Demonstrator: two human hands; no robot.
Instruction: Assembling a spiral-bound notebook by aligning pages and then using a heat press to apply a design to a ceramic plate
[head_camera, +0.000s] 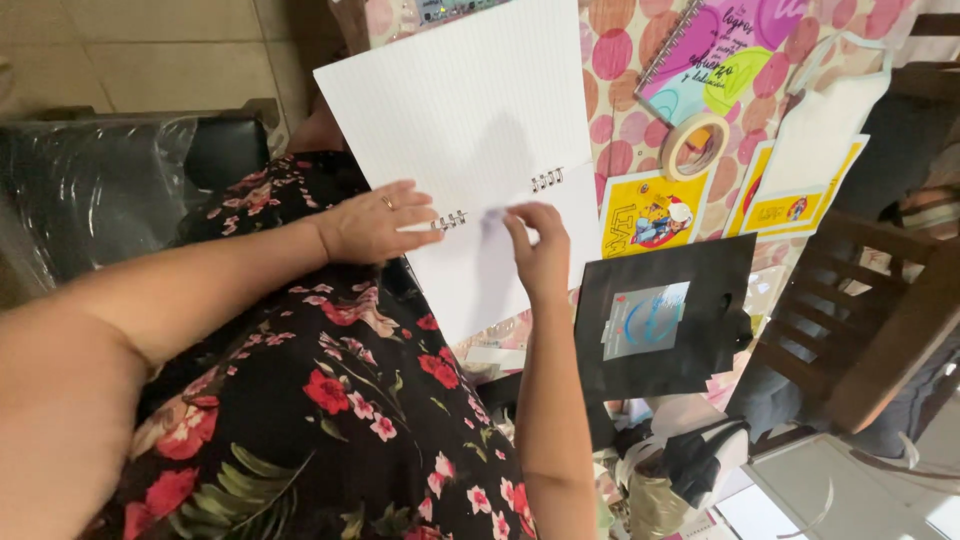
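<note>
Pink-dotted tablecloth (620, 130) carries open spiral notebook (470, 130), tape roll (694, 146), black folder (662, 315); yellow cards (640, 215).

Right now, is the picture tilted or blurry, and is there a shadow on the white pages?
Head view: the scene sits rotated, so the table runs diagonally. Soft grey shadows fall on the open spiral notebook above the left hand and right hand. Hands and pages look sharp; the near forearm is softer. Glare shows on the plastic-wrapped seat.

single head view, steep downward look, close over lap and table edge (640, 110).
</note>
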